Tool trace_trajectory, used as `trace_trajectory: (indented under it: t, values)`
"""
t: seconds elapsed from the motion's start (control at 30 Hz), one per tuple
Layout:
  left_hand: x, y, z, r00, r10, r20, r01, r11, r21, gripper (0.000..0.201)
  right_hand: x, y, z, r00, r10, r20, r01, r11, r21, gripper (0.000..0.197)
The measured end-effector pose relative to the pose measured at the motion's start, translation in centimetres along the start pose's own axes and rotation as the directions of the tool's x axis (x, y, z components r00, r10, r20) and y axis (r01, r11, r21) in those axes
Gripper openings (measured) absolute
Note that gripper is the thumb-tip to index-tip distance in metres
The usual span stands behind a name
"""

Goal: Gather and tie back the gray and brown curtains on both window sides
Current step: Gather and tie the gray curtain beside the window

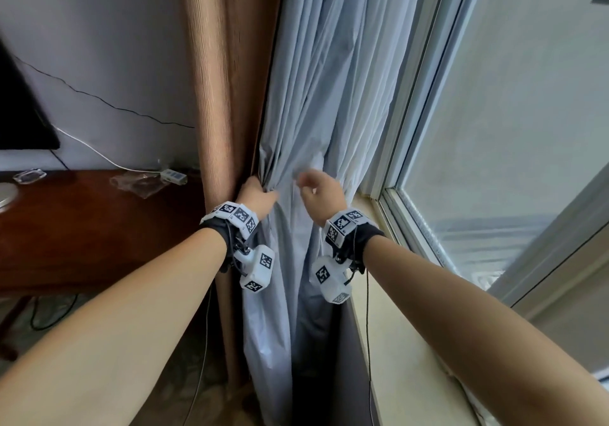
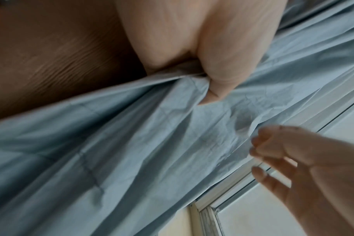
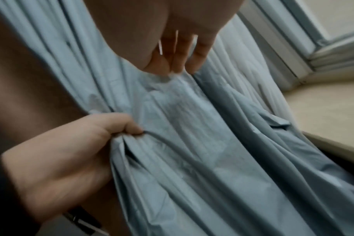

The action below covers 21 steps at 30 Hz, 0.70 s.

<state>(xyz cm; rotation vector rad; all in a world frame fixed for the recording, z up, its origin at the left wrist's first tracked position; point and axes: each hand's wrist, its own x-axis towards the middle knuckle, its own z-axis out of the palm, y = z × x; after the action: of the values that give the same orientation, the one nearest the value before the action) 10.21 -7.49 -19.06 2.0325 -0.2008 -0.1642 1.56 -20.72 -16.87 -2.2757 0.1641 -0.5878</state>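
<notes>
A pale gray curtain (image 1: pixel 316 102) hangs in folds beside a brown curtain (image 1: pixel 227 73) at the window's left side. My left hand (image 1: pixel 258 195) grips a bunch of gray folds at the seam between the two curtains; the left wrist view shows its thumb (image 2: pixel 218 83) pressed into the gray cloth (image 2: pixel 131 143). My right hand (image 1: pixel 318 191) hovers just right of it with fingers spread and relaxed, holding nothing. In the right wrist view its fingers (image 3: pixel 178 59) hang just above the gray cloth (image 3: pixel 202 143), and my left hand (image 3: pixel 71 150) clutches the bunch lower left.
A dark wooden desk (image 1: pixel 82 228) stands left of the curtains with a power strip (image 1: pixel 173 176) and cables. The window frame (image 1: pixel 405 148) and beige sill (image 1: pixel 408 343) run along the right. A dark screen (image 1: pixel 19 112) sits at far left.
</notes>
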Motion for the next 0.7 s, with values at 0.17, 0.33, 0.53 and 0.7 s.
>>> trace_trajectory:
  t: [0.17,0.33,0.53,0.7]
  values:
    - [-0.6,0.5,-0.7,0.999,-0.001,-0.033,0.002,1.0,0.01,0.035,1.3,3.1,-0.4,0.936,0.351,-0.022,-0.344,0.927,0.147,0.054]
    - [-0.8,0.3,-1.3,0.999,0.012,-0.035,-0.012,1.0,0.016,0.032,2.7,2.7,0.9,0.953,0.294,0.069,-0.301,0.945,0.13,0.041]
    - [-0.5,0.4,-1.2,0.995,0.094,-0.04,-0.092,0.995,0.034,0.063,0.9,-0.1,1.1,0.999,-0.039,0.025,0.042,0.987,-0.153,0.014]
    - [0.0,0.1,0.5,0.952,0.157,0.263,-0.183,0.98,0.076,0.114,0.3,-1.7,1.0,0.985,-0.124,0.116,0.146,0.967,-0.207,0.017]
